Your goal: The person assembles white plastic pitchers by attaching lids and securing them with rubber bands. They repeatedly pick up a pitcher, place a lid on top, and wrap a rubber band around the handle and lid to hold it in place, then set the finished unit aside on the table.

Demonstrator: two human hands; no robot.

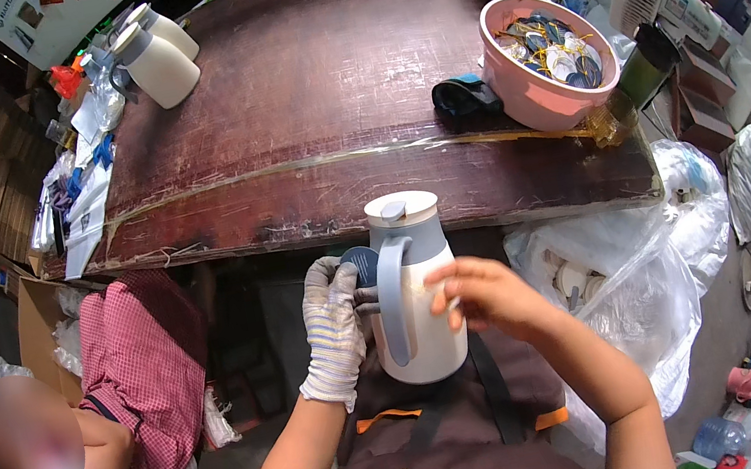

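Observation:
A white jug (445,322) with a grey-blue handle, grey collar and white lid stands upright at my lap, close to the table's near edge. My left hand (334,316), in a striped work glove, is closed on a dark round tag (361,265) beside the jug's handle; some of its fingers reach behind the handle. My bare right hand (482,290) is at the jug's right side, its fingers bent and apart at the white wall. Whether those fingertips press on the jug I cannot tell.
A pink basin (541,107) of round tags with yellow strings stands on the worn table (300,78), next to a dark pouch (464,97). Two similar jugs (160,72) are at the far left. Another person (136,374) sits at left; plastic bags (638,290) lie at right.

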